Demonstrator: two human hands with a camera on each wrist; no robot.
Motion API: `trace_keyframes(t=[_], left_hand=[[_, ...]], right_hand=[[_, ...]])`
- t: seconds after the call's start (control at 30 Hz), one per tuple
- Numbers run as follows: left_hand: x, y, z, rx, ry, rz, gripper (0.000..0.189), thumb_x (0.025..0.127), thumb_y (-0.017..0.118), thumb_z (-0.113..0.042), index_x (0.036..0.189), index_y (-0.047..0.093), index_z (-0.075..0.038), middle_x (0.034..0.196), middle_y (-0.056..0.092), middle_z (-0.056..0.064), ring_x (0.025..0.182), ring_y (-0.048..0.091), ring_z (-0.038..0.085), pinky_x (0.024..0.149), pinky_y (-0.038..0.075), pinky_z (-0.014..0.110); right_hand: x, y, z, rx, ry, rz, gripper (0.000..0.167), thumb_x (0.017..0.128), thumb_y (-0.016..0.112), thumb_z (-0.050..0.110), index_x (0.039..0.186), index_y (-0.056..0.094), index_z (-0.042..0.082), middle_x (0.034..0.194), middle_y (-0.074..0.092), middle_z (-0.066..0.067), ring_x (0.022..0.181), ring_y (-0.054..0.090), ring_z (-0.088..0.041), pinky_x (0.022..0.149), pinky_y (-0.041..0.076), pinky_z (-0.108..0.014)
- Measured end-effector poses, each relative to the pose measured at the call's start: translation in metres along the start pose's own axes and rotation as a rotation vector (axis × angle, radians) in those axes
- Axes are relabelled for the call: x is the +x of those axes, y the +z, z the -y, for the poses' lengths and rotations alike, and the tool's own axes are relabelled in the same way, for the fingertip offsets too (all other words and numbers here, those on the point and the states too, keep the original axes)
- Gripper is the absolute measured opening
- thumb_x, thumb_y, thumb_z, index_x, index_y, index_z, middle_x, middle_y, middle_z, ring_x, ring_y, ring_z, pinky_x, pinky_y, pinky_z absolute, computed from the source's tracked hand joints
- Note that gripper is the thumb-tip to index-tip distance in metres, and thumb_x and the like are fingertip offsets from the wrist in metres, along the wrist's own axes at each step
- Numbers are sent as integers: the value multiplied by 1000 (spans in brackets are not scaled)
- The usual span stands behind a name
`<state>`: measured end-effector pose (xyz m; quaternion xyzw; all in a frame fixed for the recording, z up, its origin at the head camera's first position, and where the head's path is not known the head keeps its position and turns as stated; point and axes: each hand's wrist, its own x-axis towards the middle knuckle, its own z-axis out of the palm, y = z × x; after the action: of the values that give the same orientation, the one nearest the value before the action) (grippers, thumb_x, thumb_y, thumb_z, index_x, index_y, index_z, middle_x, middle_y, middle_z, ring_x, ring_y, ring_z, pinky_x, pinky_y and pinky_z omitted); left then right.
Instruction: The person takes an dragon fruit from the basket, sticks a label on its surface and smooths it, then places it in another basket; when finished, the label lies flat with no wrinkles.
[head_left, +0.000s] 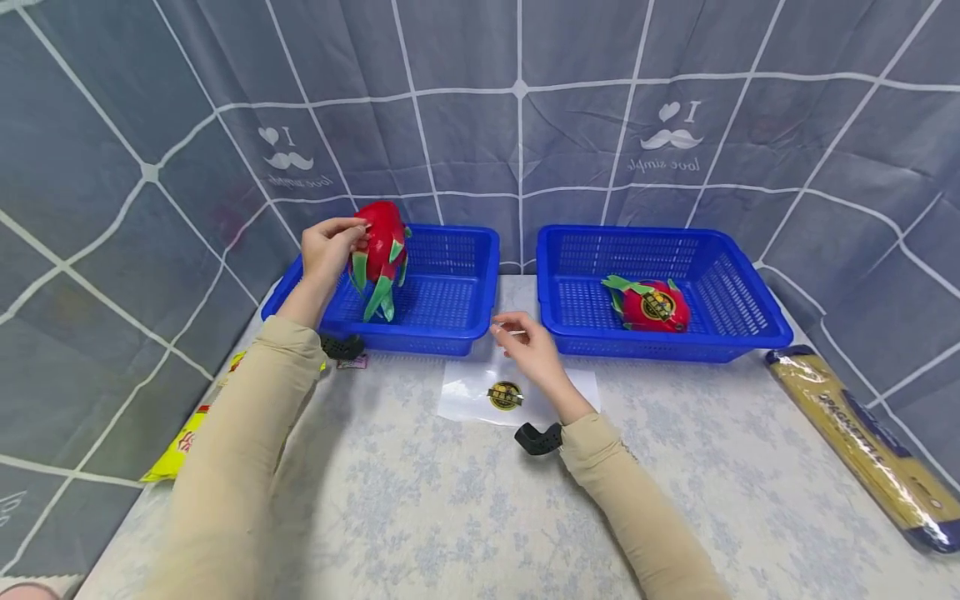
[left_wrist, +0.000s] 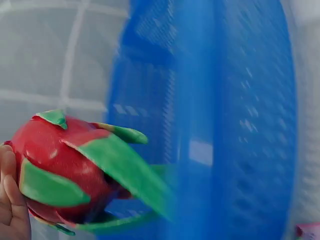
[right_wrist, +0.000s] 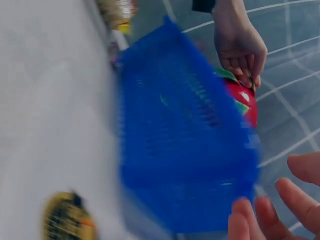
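While the left hand (head_left: 327,252) holds a red dragon fruit (head_left: 382,233) at ten o'clock from the middle of the head view, its grip is a pinch: fingertips and thumb press the upper side of the skin, and the green leafy end hangs down over the left blue basket (head_left: 405,340). Whether the leaf tips touch the basket floor, I cannot tell. The right hand (head_left: 534,348), at four o'clock, has its grip spread, with nothing visible in it; it hovers near that basket's front corner. Just below it, at five o'clock, a white sheet (head_left: 461,400) with a round black-and-gold label (head_left: 505,396) lies on the counter (head_left: 450,508). At three o'clock, a second dragon fruit (head_left: 636,312) with a similar label rests in the right blue basket (head_left: 637,347).

The step in hand looks to be managing the fruit over the basket. The skin is glossy and the hold sits high on one side, so it could well slip or swing; a wider hold around the body would be safer. Keep the leaves clear of the rim at six o'clock of the fruit, since they could snag, and move slowly.
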<state>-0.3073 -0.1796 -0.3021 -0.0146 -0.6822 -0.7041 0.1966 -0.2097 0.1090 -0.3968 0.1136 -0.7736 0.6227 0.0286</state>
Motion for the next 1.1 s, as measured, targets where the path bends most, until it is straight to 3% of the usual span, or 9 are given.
trace_keyframes(t=[0.1,0.3,0.5,0.57,0.7,0.87,0.93,1.0,1.1], left_hand=[[-12,12,-24,-75,74,75,11,84,61,6,88,71,6,71,68,1,56,61,11,55,52,19],[-57,46,-60,-129,239,256,11,85,59,8,89,68,13,75,69,0,60,62,12,57,52,21],[-117,78,-71,-122,239,517,16,84,58,9,94,61,21,77,69,-1,65,62,11,60,52,23],[-137,83,-68,-82,238,604,14,84,59,9,93,62,19,78,69,2,66,61,12,61,52,24],[-170,82,-55,71,338,707,11,84,61,5,91,69,8,81,69,7,68,59,13,63,52,28],[-198,76,-27,246,564,673,16,82,68,-9,98,70,-7,83,65,-1,79,55,14,75,46,34],[-207,73,-13,317,608,631,28,79,73,-17,106,68,-11,94,63,-2,93,53,15,83,41,40],[-214,70,2,378,569,621,43,78,75,-26,118,63,-15,111,58,-2,108,48,17,90,39,41],[-224,63,19,436,399,657,63,76,76,-35,133,52,-21,133,47,-1,121,42,17,93,43,40]], right_hand=[[-4,-13,14,-22,-45,-51,29,93,60,17,117,59,1,112,60,-17,94,61,-32,75,52,-34],[-13,-41,45,101,-81,-8,44,94,57,16,132,43,0,128,49,-21,108,56,-31,81,52,-35],[-26,-64,72,46,-144,-12,59,95,55,26,146,28,13,136,44,-15,114,54,-29,83,52,-37],[-35,-71,77,-4,-132,16,60,94,57,31,147,30,19,131,49,-14,109,56,-27,79,53,-36],[-52,-81,69,-14,-72,140,54,91,63,26,141,44,15,123,56,-16,98,59,-25,72,54,-32],[-73,-80,35,154,-34,232,51,88,66,10,134,48,-2,128,55,-12,101,61,-19,80,53,-31],[-81,-78,18,224,-56,240,49,87,66,7,133,50,-1,126,57,-5,103,61,-16,83,52,-30],[-87,-76,3,286,-93,247,45,87,65,5,131,54,6,123,60,2,103,61,-14,82,52,-29],[-96,-75,-13,330,-180,249,43,87,64,1,127,59,16,118,62,7,102,61,-12,82,52,-27]])
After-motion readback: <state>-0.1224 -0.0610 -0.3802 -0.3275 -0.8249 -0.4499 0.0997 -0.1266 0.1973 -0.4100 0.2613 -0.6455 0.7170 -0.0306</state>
